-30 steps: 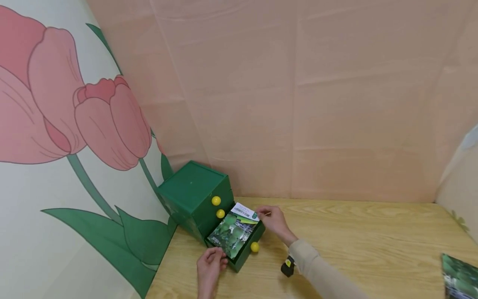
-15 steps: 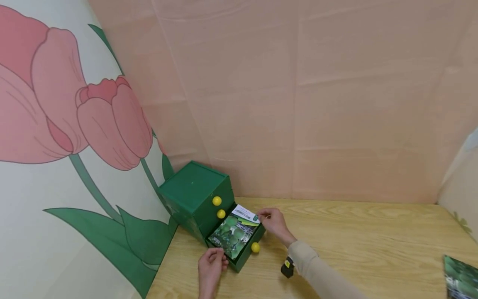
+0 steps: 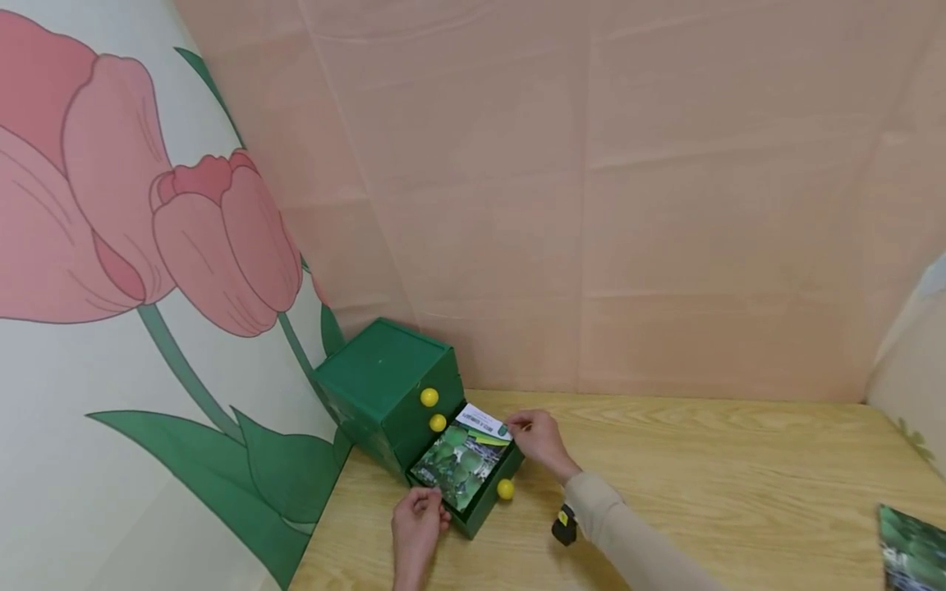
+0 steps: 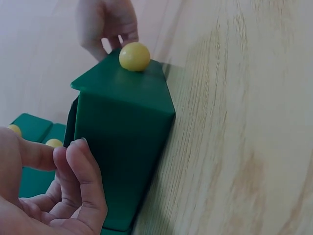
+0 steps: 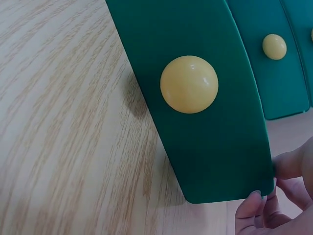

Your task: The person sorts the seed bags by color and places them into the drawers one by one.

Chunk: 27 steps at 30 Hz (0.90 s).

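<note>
A booklet [image 3: 461, 464] with a green plant photo and a white printed strip lies across the pulled-out bottom drawer [image 3: 482, 510] of a small green drawer cabinet [image 3: 384, 369]. At the drawer's near left side, my left hand [image 3: 417, 521] pinches the booklet's corner between thumb and fingers. My right hand [image 3: 542, 439] pinches the opposite corner, by the white strip. A round yellow knob [image 5: 189, 84] on the drawer front fills much of the right wrist view. In the left wrist view, the booklet's dark edge [image 4: 72, 120] rises just past the drawer's side.
Two upper drawers, each with a yellow knob [image 3: 429, 397], are pushed in. A black device with a yellow mark [image 3: 565, 525] shows under my right wrist. Another green printed sheet [image 3: 915, 546] lies at the table's right. A tulip-painted wall [image 3: 222, 238] borders the left.
The booklet's white end has shifted very slightly, up and to the left, over the last half second, with the right hand. The left hand has hardly moved, and the drawer stays out.
</note>
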Each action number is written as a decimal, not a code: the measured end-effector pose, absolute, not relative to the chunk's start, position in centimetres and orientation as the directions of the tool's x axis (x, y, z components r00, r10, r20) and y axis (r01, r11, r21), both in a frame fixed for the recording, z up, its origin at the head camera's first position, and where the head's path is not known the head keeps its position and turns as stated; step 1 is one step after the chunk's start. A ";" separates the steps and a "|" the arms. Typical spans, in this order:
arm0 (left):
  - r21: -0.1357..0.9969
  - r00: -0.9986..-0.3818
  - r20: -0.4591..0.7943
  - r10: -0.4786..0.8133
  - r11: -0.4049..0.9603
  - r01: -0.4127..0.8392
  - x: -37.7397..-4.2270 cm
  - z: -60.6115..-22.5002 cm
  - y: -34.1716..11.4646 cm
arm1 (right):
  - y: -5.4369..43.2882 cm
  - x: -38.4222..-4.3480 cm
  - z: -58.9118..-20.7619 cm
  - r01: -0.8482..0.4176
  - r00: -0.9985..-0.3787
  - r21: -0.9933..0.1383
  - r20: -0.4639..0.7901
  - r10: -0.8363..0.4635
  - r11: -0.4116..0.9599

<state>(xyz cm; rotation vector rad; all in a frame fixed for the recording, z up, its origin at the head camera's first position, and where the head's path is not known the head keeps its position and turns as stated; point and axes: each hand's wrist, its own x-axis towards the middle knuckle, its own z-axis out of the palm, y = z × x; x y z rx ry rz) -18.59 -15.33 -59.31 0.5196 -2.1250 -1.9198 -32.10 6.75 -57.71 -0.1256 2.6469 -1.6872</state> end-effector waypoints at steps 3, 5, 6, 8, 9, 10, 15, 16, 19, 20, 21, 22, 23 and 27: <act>0.993 -0.910 -0.050 -0.411 0.075 -0.089 -18.8 -59.4 -15.5 | 6.6 -32.2 -57.5 -0.085 -0.995 -0.899 0.057 -0.078 0.429; 0.995 -0.909 -0.052 -0.414 0.059 -0.084 -18.9 -59.4 -15.6 | 6.5 -32.3 -57.5 -0.090 -0.995 -0.896 0.062 -0.078 0.434; 0.995 -0.908 -0.057 -0.416 0.051 -0.086 -19.0 -59.4 -15.7 | 6.4 -32.3 -57.6 -0.093 -0.995 -0.894 0.065 -0.078 0.438; 0.995 -0.907 -0.071 -0.416 0.031 -0.091 -19.1 -59.3 -15.8 | 6.3 -32.5 -57.7 -0.094 -0.995 -0.894 0.068 -0.074 0.439; 0.995 -0.907 -0.082 -0.414 0.016 -0.098 -19.1 -59.3 -15.8 | 6.3 -32.5 -57.7 -0.092 -0.995 -0.895 0.067 -0.072 0.436; 0.994 -0.906 -0.099 -0.412 0.001 -0.109 -19.1 -59.2 -15.9 | 6.3 -32.6 -57.8 -0.096 -0.995 -0.896 0.072 -0.072 0.433; 0.988 -0.914 -0.153 -0.376 -0.077 -0.134 -19.2 -59.0 -16.1 | 6.2 -32.7 -57.7 -0.097 -0.995 -0.902 0.075 -0.068 0.420; 0.987 -0.916 -0.159 -0.368 -0.087 -0.136 -19.2 -58.9 -16.2 | 6.2 -32.7 -57.7 -0.097 -0.995 -0.903 0.075 -0.068 0.419; 0.982 -0.919 -0.179 -0.352 -0.118 -0.146 -19.3 -58.8 -16.3 | 6.2 -32.7 -57.6 -0.094 -0.995 -0.903 0.072 -0.069 0.418; 0.981 -0.919 -0.186 -0.348 -0.123 -0.152 -19.3 -58.8 -16.3 | 6.1 -32.7 -57.6 -0.092 -0.995 -0.904 0.070 -0.068 0.418; 0.979 -0.919 -0.193 -0.344 -0.128 -0.158 -19.3 -58.8 -16.3 | 6.1 -32.7 -57.6 -0.090 -0.995 -0.904 0.068 -0.067 0.417; 0.978 -0.920 -0.196 -0.340 -0.130 -0.161 -19.3 -58.7 -16.4 | 6.1 -32.7 -57.6 -0.088 -0.996 -0.905 0.066 -0.067 0.416; 0.977 -0.920 -0.202 -0.336 -0.133 -0.166 -19.3 -58.8 -16.4 | 6.1 -32.7 -57.6 -0.085 -0.996 -0.906 0.063 -0.065 0.415; 0.977 -0.920 -0.205 -0.334 -0.127 -0.172 -19.4 -58.8 -16.5 | 6.1 -32.8 -57.7 -0.080 -0.996 -0.908 0.061 -0.058 0.412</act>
